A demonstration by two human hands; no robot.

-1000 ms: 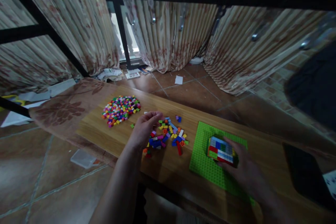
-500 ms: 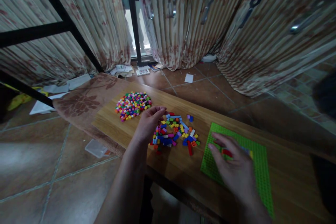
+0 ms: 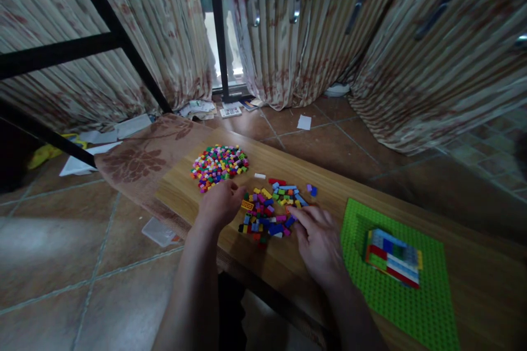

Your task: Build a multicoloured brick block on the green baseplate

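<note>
A loose pile of larger toy building bricks [image 3: 263, 214] in mixed colours lies on the wooden board. My left hand [image 3: 220, 205] is at its left edge, fingers curled together; whatever they hold is hidden. An orange brick [image 3: 247, 205] lies close by those fingertips. Over the right side of the pile is my right hand [image 3: 319, 238], index finger and thumb apart, the index tip at the bricks. Further right, a green studded baseplate [image 3: 436, 252] carries a low build of bricks [image 3: 387, 252] in red, white, blue and green.
Behind my left hand sits a heap of small bricks [image 3: 220, 162]. A white brick [image 3: 259, 176] and a blue brick [image 3: 313, 191] lie apart. The wooden board [image 3: 181, 181] rests on a brown patterned cloth [image 3: 135, 159]. A clear plastic container [image 3: 158, 230] is on the tiled floor.
My right hand has moved left from the baseplate to the brick pile, uncovering the build. My left hand has drawn back a little, towards me. The view has shifted slightly left.
</note>
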